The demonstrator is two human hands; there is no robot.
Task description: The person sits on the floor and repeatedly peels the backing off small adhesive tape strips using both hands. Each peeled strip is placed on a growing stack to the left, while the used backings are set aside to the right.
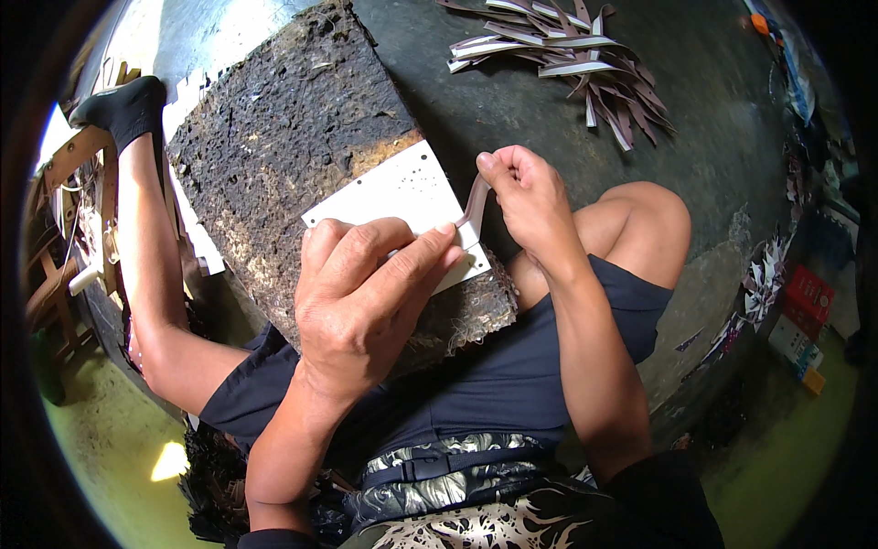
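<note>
A white plate (428, 188) with small holes lies on the near right part of a dark, rough block (283, 119). My left hand (357, 293) is over the plate, its fingers bent and closed. Its fingertips press on a narrow mauve-and-white strip (478, 197) where the strip meets the plate's right side. What lies under the palm is hidden. To the right, my right hand (535, 206) pinches the strip's free end between thumb and fingers. The strip bends upward between the two hands, off the block's edge.
A loose pile of similar strips (572, 59) lies on the dark floor (512, 123) at the far right. My legs are spread around the block. A wooden frame (69, 165) stands at left. A red packet (807, 302) and white scraps (766, 279) lie at right.
</note>
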